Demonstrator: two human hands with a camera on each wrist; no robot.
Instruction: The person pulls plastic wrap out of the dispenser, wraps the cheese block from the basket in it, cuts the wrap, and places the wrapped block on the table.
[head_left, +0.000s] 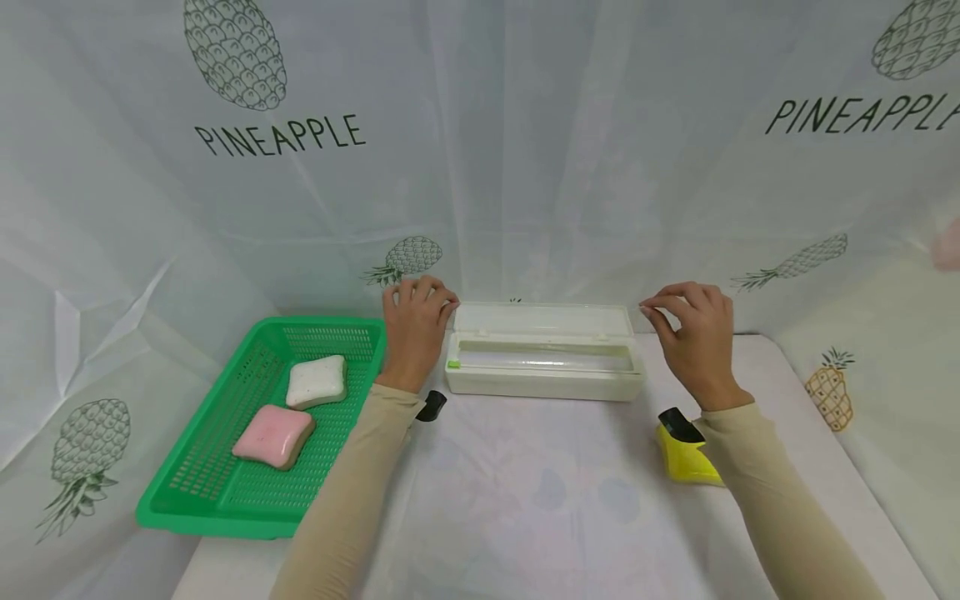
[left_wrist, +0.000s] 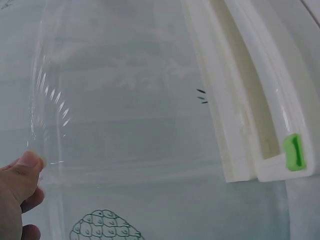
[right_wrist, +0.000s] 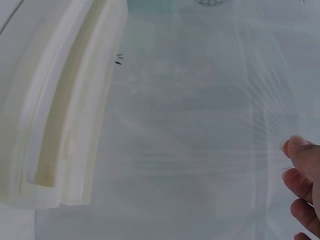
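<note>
A white cling film dispenser [head_left: 546, 385] stands at the back of the table with its lid [head_left: 542, 319] tipped up. A green slider [left_wrist: 294, 152] sits at its left end. Clear cling film [left_wrist: 125, 125] stretches from the dispenser between both hands. My left hand [head_left: 417, 329] pinches one corner of the film between thumb and fingers, left of the lid. On the other side my right hand [head_left: 693, 342] pinches the opposite corner, and the film creases toward its fingertips [right_wrist: 296, 141].
At left a green basket [head_left: 191, 508] holds a white block [head_left: 317, 382] and a pink block [head_left: 274, 436], both cushion-shaped. A yellow object [head_left: 686, 461] lies partly under my right wrist. White pineapple-print sheeting [head_left: 525, 167] hangs right behind the table [head_left: 525, 500].
</note>
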